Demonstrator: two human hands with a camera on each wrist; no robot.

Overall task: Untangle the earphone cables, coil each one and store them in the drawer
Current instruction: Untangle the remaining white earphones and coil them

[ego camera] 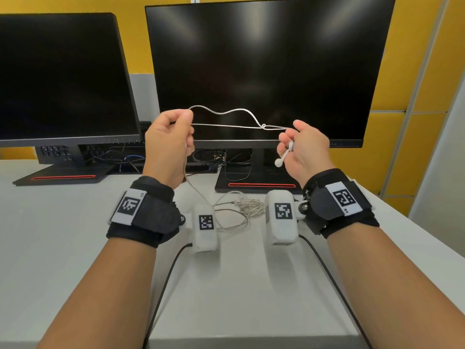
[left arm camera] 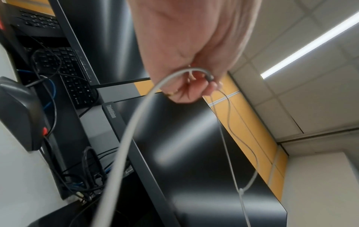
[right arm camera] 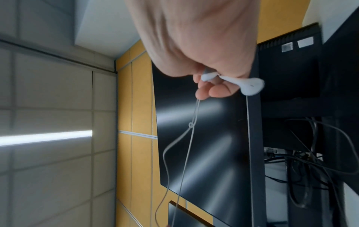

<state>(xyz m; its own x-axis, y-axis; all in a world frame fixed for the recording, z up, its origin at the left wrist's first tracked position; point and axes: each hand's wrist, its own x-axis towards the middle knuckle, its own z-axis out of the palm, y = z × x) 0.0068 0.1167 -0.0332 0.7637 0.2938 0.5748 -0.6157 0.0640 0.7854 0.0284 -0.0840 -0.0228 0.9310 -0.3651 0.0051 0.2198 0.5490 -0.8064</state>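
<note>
Both hands are raised in front of the right monitor with a white earphone cable [ego camera: 226, 112] stretched between them. My left hand [ego camera: 173, 137] pinches the cable's two strands [left arm camera: 196, 72]; one strand runs taut, the other bows upward. They meet at a small knot [ego camera: 263, 126] [right arm camera: 191, 124] close to my right hand [ego camera: 302, 144]. That hand pinches the cable ends, and two white earbuds [ego camera: 283, 157] [right arm camera: 250, 86] stick out below its fingers. From the left hand the cable drops to the desk, where it joins a loose tangle of cable [ego camera: 245, 206] between my wrists.
Two dark monitors [ego camera: 266, 71] [ego camera: 63, 79] stand on black bases at the back of the white desk [ego camera: 75, 248]. Behind them lie a keyboard [left arm camera: 71, 73] and a mess of dark and blue wires [ego camera: 130, 159]. No drawer is in view.
</note>
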